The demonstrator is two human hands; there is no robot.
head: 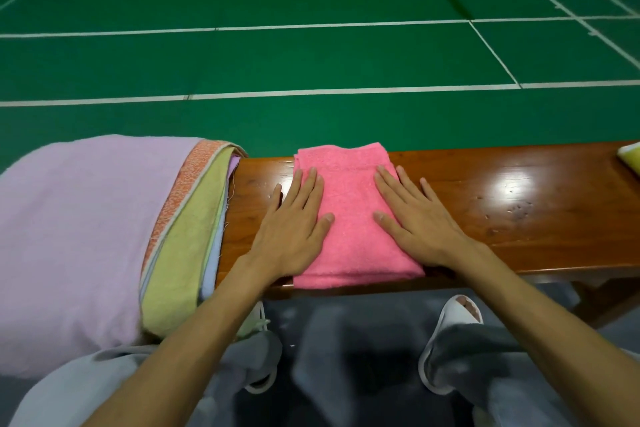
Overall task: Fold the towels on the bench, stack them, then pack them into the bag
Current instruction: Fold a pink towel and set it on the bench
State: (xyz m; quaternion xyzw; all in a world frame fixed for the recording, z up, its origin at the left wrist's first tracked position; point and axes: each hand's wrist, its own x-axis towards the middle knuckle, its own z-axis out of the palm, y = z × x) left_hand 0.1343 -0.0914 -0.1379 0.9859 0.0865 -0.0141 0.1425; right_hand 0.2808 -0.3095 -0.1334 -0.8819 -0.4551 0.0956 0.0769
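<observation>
1. A pink towel (353, 215) is seen lying folded on the brown wooden table (502, 191), about in the middle of the view. It reaches from the far edge of the table to the near edge.
2. The left hand (294, 229) is laid flat on the left side of the pink towel. Its fingers (309, 191) are kept straight and spread, and nothing is gripped by them. The thumb is placed on the towel, while the little finger is on the bare wood just beside it.
3. The right hand (412, 222) is laid flat on the right side of the same towel. Its fingers (388, 184) are straight too, and nothing is gripped. The thumb is on the towel, and the little finger is out on the wood.
4. A pile of unfolded towels is draped over the left end of the table. A big purple towel (76, 236) is on top. Under it a yellow-green towel (187, 239) with an orange patterned edge (180, 198) and a light blue towel (210, 270) can be seen.
5. A small yellow thing (632, 158) is cut off at the right edge, on the table. What it is cannot be told.
6. A white slipper (450, 333) is seen below the table.
7. A green court floor (311, 55) with white lines is spread out behind the table.
</observation>
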